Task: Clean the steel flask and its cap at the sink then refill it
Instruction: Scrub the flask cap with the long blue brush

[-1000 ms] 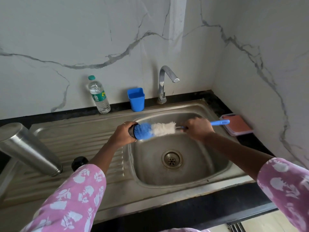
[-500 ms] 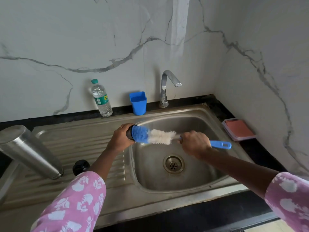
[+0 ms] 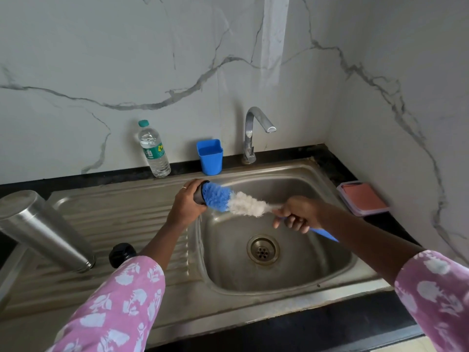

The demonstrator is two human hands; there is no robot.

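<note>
Cap cleaning is in progress. The left hand [image 3: 186, 207] is curled around the dark cap [image 3: 198, 196] and holds it above the left edge of the basin [image 3: 291, 270], opening turned to the right. The right hand [image 3: 298, 214] is closed around the blue handle of the brush [image 3: 243, 204], just behind the white bristles. The blue bristle tip sits pressed into the cap.

Change over the last second: the brush handle was roughly level and is now tipped down toward the near right, and the right hand has dropped with it. The bristle tip has stayed in the cap and the left hand has hardly moved. This reads as a working scrub stroke, with the brush being angled and probably turned inside the cap, so the cap stage is judged not yet finished.

The steel flask [image 3: 45, 229] lies on its side on the drainboard [image 3: 121, 214], well left of both hands, with a small black part [image 3: 122, 254] near its mouth. No water is seen running from the tap [image 3: 253, 130]. Rinsing and refilling remain outstanding. A water bottle [image 3: 154, 151] stands on the counter behind the sink.
</note>
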